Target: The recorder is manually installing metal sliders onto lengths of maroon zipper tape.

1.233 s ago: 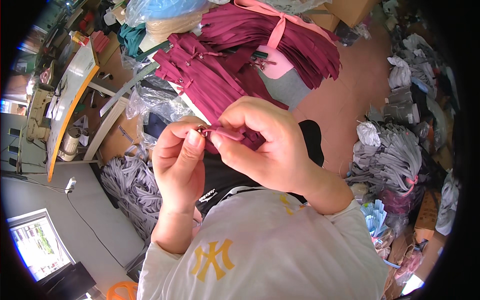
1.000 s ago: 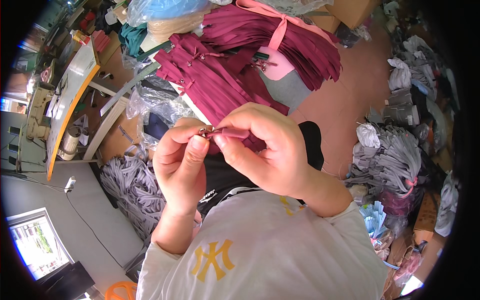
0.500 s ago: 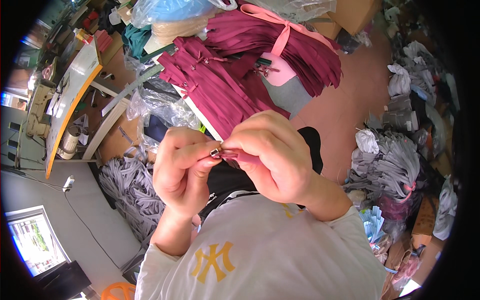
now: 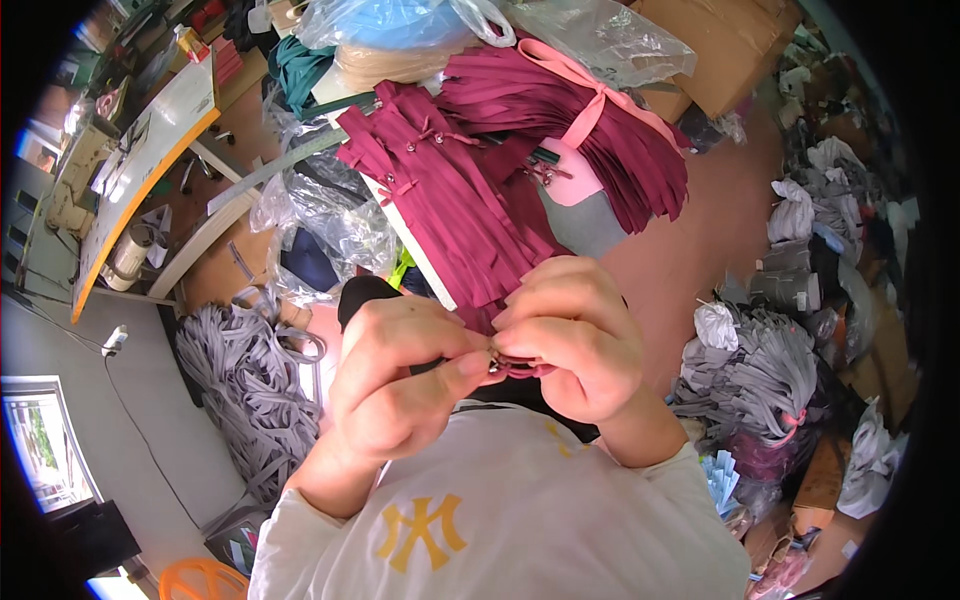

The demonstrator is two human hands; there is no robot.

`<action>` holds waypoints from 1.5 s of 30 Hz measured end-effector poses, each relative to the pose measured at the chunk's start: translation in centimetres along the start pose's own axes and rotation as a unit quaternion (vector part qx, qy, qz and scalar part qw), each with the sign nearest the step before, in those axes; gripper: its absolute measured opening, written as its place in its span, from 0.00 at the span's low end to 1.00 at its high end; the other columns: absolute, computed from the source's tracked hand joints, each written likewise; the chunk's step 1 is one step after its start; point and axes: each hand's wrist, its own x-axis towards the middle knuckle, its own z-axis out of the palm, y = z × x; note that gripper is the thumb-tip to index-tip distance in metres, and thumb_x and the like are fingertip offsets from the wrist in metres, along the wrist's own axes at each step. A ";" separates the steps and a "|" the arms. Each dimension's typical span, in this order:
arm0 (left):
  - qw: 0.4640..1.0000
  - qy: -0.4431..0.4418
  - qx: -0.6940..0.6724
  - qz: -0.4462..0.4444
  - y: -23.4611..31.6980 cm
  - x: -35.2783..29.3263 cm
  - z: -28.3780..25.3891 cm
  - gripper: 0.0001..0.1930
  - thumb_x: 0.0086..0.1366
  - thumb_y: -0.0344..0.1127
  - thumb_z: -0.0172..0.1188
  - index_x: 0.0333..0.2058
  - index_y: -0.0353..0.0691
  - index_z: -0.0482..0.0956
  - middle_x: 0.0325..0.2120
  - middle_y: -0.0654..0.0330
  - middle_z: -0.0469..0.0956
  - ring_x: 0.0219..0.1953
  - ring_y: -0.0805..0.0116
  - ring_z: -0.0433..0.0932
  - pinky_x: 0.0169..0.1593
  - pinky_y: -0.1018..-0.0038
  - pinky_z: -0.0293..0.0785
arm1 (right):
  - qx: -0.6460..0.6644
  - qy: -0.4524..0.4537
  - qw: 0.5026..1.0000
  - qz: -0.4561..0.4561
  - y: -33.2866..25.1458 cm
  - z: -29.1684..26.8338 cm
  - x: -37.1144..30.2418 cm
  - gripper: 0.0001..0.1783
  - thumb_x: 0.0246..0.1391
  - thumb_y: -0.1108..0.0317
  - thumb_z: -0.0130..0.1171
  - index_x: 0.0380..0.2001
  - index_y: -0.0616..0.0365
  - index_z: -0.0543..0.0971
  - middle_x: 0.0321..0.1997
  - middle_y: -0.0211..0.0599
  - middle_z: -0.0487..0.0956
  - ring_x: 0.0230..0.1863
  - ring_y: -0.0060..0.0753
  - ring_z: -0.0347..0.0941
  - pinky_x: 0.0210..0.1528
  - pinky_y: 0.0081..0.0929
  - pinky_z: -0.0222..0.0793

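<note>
Both hands have dropped nearer the chest since the earlier frame. Left hand [image 4: 400, 385] and right hand [image 4: 570, 345] press together, fingertips pinching a small metal slider [image 4: 497, 362] on a maroon zipper [image 4: 520, 368] between them. That zipper is a narrow dark-red strip, mostly hidden by fingers. Just beyond lies a maroon pile [image 4: 470, 200]; farther right, a bundle [image 4: 610, 120] tied with pink ribbon. Clear plastic bags [image 4: 330, 215] sit left, a brown box [image 4: 720, 45] far right, grey bundles [image 4: 760, 385] right.
</note>
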 end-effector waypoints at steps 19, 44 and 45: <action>0.997 -0.003 -0.013 -0.078 0.2 -1.2 -0.4 0.17 0.55 0.15 0.63 0.42 0.37 0.75 0.33 0.55 0.76 0.34 0.60 0.78 0.38 0.66 0.78 | -0.037 -0.044 0.997 0.044 -0.8 0.6 1.1 0.15 0.37 0.81 0.66 0.32 0.62 0.75 0.31 0.38 0.73 0.31 0.43 0.71 0.33 0.36 0.68; 0.870 0.121 -0.322 -0.354 0.9 -1.8 1.7 0.06 0.69 0.23 0.56 0.44 0.31 0.74 0.37 0.55 0.76 0.38 0.71 0.73 0.45 0.75 0.70 | 0.083 -0.051 0.975 0.201 -1.0 -0.2 1.1 0.06 0.50 0.79 0.61 0.30 0.62 0.74 0.25 0.32 0.71 0.24 0.27 0.63 0.27 0.24 0.58; 0.871 0.120 -0.322 -0.350 0.9 -1.8 1.8 0.06 0.69 0.23 0.56 0.44 0.31 0.74 0.37 0.54 0.76 0.37 0.71 0.73 0.44 0.76 0.70 | 0.076 -0.059 0.974 0.205 -0.9 -0.2 1.1 0.05 0.50 0.79 0.61 0.30 0.62 0.74 0.24 0.32 0.70 0.23 0.26 0.63 0.27 0.24 0.58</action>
